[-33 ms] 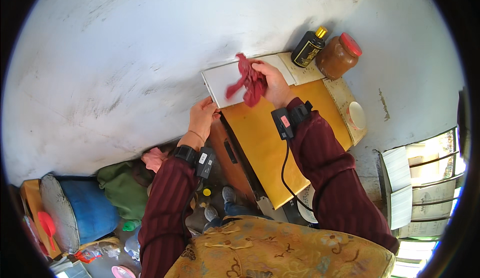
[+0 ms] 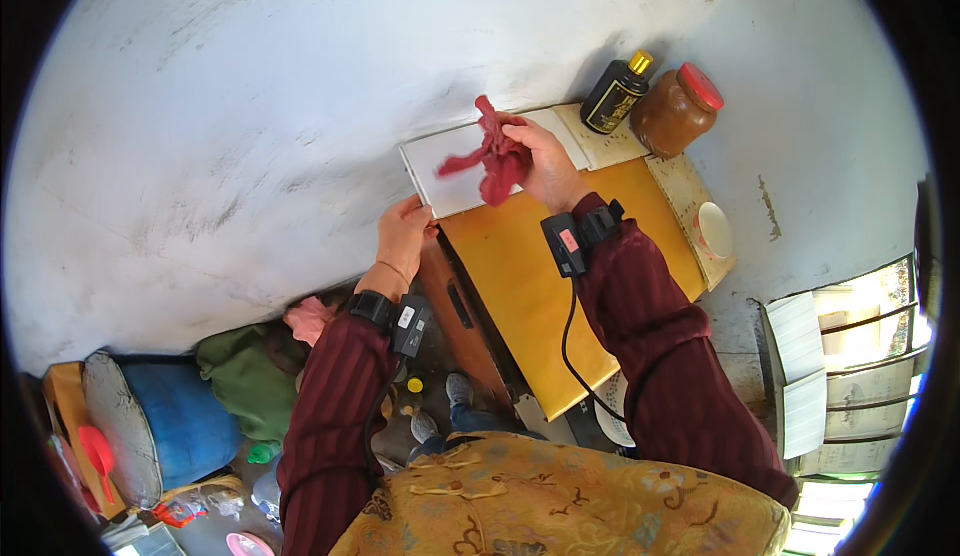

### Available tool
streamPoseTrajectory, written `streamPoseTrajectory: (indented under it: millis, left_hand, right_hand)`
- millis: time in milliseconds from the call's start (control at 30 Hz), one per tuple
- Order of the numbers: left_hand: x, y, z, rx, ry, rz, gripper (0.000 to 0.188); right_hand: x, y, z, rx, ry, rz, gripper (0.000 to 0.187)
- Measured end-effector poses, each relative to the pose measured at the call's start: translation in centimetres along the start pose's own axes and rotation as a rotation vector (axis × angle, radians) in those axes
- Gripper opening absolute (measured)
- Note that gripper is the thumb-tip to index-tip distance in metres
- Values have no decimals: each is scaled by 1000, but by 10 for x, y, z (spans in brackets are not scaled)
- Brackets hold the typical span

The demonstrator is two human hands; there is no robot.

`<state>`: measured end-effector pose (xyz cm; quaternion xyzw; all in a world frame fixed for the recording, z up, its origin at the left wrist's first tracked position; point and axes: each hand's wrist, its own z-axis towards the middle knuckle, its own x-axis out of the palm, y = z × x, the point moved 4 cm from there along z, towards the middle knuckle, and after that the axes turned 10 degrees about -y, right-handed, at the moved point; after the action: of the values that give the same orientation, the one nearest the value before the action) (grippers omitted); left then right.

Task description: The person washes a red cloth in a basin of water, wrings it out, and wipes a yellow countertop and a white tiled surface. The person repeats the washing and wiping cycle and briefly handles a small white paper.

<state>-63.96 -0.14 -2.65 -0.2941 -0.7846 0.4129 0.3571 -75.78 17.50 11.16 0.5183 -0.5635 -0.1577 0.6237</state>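
A crumpled dark red cloth (image 2: 496, 156) is bunched in my right hand (image 2: 548, 164), its loose ends hanging out over a white panel (image 2: 440, 161). The panel is flat and rectangular, lying along the wall at the back of a cabinet with a golden-yellow top (image 2: 560, 266). My left hand (image 2: 403, 236) has its fingers closed on the panel's near left corner; the fingertips are partly hidden there. I cannot tell whether the cloth touches the panel.
A black bottle with a gold cap (image 2: 614, 96) and a brown jar with a red lid (image 2: 675, 114) stand at the back right. A white bowl (image 2: 713, 230) sits on the right edge. A blue barrel (image 2: 185, 421) and green cloth (image 2: 245, 381) lie low at left.
The red cloth and my right hand have shifted slightly farther away, and a loose end of the cloth has swung left. My left hand stays at the panel's corner.
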Motion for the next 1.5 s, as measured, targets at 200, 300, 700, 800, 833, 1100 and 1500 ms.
streamPoseTrajectory:
  millis: [200,300,700,800,833,1100,1500]
  left_hand:
    - [6,-1,5,-5,-62,-63,28]
    - [5,-1,3,-19,-50,-84,29]
    - [6,-1,3,-35,-54,-56,25]
    - [7,-2,2,-42,-50,-53,25]
    - [7,-2,2,-50,-32,-62,24]
    - [4,1,7,-56,-73,-51,27]
    - [6,-6,-2,-35,-73,-17,33]
  right_hand:
    - [-39,-1,15,-819,61,-1543,47]
    - [-24,-37,10,-860,242,-1390,46]
    - [-33,-33,63,-832,-367,-1657,16]
    - [0,-67,53,-1027,147,-1571,14]
    - [2,-63,47,-1106,125,-1425,13]
    - [26,-58,58,-1063,29,-1562,11]
    - [-131,18,104,-686,-483,-1760,20]
